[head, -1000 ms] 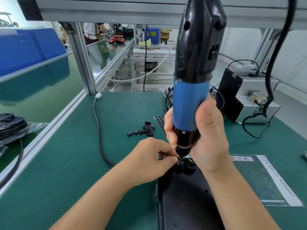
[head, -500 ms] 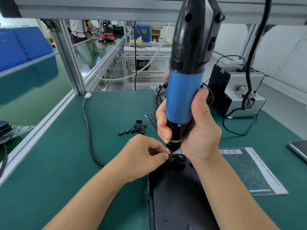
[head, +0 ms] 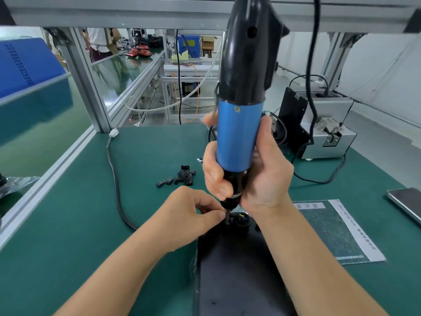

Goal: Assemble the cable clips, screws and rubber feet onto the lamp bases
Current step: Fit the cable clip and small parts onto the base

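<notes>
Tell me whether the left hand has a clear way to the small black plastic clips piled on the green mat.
Probably yes: the clip pile lies just beyond the left hand, bare mat between. But its fingertips are busy at the screwdriver tip.

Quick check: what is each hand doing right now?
Left hand: pinching something small at the screwdriver tip; what, cannot be told.
Right hand: gripping the electric screwdriver.

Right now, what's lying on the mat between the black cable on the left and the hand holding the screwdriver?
In the head view, a small heap of black clips lies between the cable and the right hand.
</notes>
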A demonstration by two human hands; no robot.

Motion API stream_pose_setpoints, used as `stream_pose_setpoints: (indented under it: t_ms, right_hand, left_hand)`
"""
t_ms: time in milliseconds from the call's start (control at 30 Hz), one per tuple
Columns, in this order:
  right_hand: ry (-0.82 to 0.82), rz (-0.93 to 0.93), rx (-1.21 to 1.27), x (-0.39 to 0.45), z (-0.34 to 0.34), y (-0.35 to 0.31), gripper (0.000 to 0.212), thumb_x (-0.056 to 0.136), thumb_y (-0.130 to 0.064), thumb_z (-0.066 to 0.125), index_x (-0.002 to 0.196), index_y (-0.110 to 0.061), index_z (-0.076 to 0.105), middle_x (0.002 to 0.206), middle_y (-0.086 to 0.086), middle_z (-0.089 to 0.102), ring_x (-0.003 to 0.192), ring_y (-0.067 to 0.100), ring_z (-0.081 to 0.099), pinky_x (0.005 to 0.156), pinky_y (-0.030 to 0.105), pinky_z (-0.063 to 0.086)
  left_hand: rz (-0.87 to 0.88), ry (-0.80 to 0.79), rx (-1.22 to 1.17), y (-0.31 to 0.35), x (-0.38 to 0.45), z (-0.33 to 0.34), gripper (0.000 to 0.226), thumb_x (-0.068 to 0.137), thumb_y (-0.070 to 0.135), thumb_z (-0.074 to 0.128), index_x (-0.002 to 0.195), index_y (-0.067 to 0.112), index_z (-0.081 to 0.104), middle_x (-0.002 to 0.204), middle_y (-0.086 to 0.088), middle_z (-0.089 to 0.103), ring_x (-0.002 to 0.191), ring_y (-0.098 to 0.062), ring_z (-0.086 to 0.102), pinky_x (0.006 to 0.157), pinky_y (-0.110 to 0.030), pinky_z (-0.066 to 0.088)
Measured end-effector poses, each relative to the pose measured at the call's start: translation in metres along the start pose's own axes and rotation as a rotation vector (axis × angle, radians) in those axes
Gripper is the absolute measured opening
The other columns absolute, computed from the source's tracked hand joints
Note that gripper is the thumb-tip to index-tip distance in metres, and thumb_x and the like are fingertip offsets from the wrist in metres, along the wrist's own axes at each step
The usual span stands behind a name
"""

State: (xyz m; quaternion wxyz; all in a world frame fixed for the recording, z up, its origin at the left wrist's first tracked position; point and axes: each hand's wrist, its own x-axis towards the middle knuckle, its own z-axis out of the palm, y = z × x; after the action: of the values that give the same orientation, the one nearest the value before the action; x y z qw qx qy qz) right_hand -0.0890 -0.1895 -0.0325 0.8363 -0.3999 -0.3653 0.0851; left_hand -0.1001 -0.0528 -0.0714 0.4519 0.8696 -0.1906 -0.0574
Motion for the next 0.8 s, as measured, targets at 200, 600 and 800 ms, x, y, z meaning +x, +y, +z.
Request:
stream_pose_setpoints:
  t_ms: [200, 600, 800]
  right_hand:
    - [-0.010, 0.006, 0.018, -0.001, 0.000, 0.004, 0.062, 0.088, -0.059, 0.036, 0.119, -0.010, 0.055, 0.061, 0.010, 0.054, 0.039, 0.013, 0.047, 0.041, 0.026, 0.030]
    - [-0.016, -0.013, 0.037, -0.002, -0.002, -0.004, 0.065, 0.089, -0.057, 0.037, 0.131, -0.010, 0.050, 0.062, 0.009, 0.054, 0.039, 0.018, 0.040, 0.042, 0.031, 0.027]
    - [-0.045, -0.194, -0.047, 0.006, 0.009, -0.025, 0.062, 0.090, -0.058, 0.038, 0.123, -0.007, 0.051, 0.063, 0.008, 0.055, 0.041, 0.016, 0.044, 0.044, 0.027, 0.031]
  left_hand:
    - [-0.004, -0.054, -0.003, -0.006, 0.001, -0.003, 0.018, 0.083, 0.021, 0.071, 0.069, 0.033, 0.072, 0.074, 0.013, 0.069, 0.066, -0.005, 0.061, 0.067, -0.020, 0.046]
    - [0.017, -0.071, -0.024, -0.005, -0.004, -0.003, 0.027, 0.086, 0.016, 0.068, 0.069, 0.037, 0.067, 0.065, 0.024, 0.061, 0.050, 0.010, 0.050, 0.056, -0.003, 0.037]
    - [0.044, -0.056, 0.034, -0.004, -0.007, -0.006, 0.023, 0.087, 0.018, 0.068, 0.073, 0.036, 0.073, 0.077, 0.014, 0.070, 0.060, 0.007, 0.056, 0.061, -0.005, 0.038]
